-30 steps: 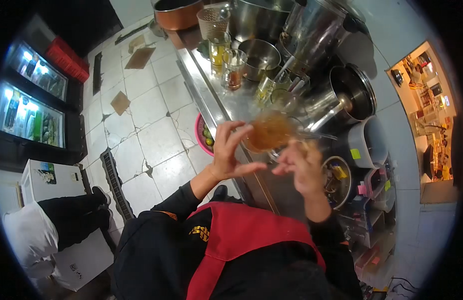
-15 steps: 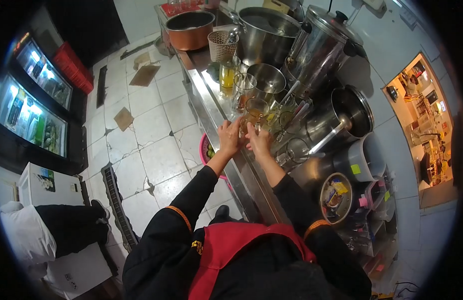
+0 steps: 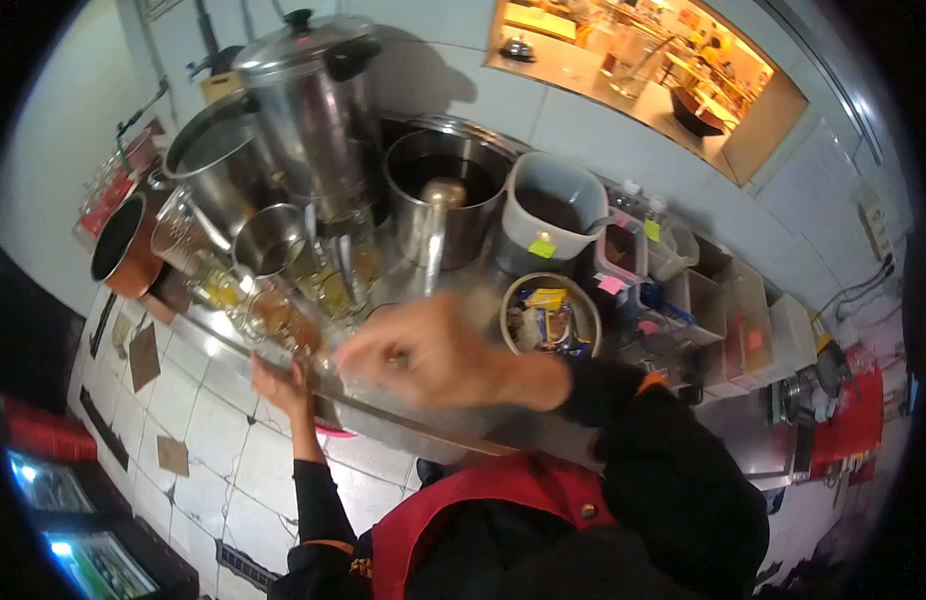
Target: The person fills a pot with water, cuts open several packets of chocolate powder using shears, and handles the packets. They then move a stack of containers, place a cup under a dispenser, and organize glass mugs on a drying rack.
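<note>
My left hand [image 3: 283, 388] is at the counter's front edge, thumb and fingers apart, close below a clear glass mug of amber drink [image 3: 295, 332]. Whether it touches the glass is hard to see. My right hand [image 3: 428, 352] passes over the counter, blurred, its fingers curled inward; anything inside them is hidden. Beyond the hands stand more glass mugs, among them one with yellow liquid [image 3: 223, 290]. Several have long spoons or handles leaning in them. A small steel pot [image 3: 268, 240] is behind these mugs.
At the back stand a tall lidded steel urn [image 3: 313, 120], a large pot [image 3: 218, 150] and a dark-filled pot with a ladle [image 3: 448, 170]. To the right are a plastic tub [image 3: 558, 195], a round bowl of packets [image 3: 550, 315] and storage bins [image 3: 733, 330]. A copper-coloured pot [image 3: 128, 245] is at the left.
The view has swung toward the right along the counter. My hands, close together before, are now apart; the right one has moved off to the right while the left stays near the mugs.
</note>
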{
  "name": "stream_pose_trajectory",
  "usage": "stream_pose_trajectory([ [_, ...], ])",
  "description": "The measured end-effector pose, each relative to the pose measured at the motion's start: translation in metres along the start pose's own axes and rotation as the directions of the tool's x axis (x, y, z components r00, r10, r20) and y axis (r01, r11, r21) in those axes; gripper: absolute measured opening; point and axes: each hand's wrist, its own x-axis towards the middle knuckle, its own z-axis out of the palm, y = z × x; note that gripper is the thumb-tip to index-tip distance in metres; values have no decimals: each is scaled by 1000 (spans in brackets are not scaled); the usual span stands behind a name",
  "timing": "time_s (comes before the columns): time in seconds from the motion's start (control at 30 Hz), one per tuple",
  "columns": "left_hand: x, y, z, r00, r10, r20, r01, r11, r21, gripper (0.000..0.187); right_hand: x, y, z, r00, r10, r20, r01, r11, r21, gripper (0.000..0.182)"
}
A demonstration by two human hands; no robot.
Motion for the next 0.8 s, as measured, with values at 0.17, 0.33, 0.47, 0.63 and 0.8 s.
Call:
stream_pose_trajectory([
  [0.17,-1,15,-5,996,-84,32,80,991,108,80,20,67,-217,795,30,-606,-318,871,-374,17],
  [0.33,3,33,-5,994,-104,25,96,971,220,81,-6,212,-481,386,-113,-916,-652,669,-357,22],
  [0.47,0,22,2,967,-214,139,153,922,355,75,0,239,-549,71,183,-980,-478,869,128,43],
  [0.63,-4,4,6,973,-3,233,-104,889,446,69,4,329,-672,454,112,-884,-482,865,-138,41],
  [0.8,-23,-56,11,948,-65,310,-134,804,579,61,37,317,-657,344,339,-876,-87,940,330,22],
])
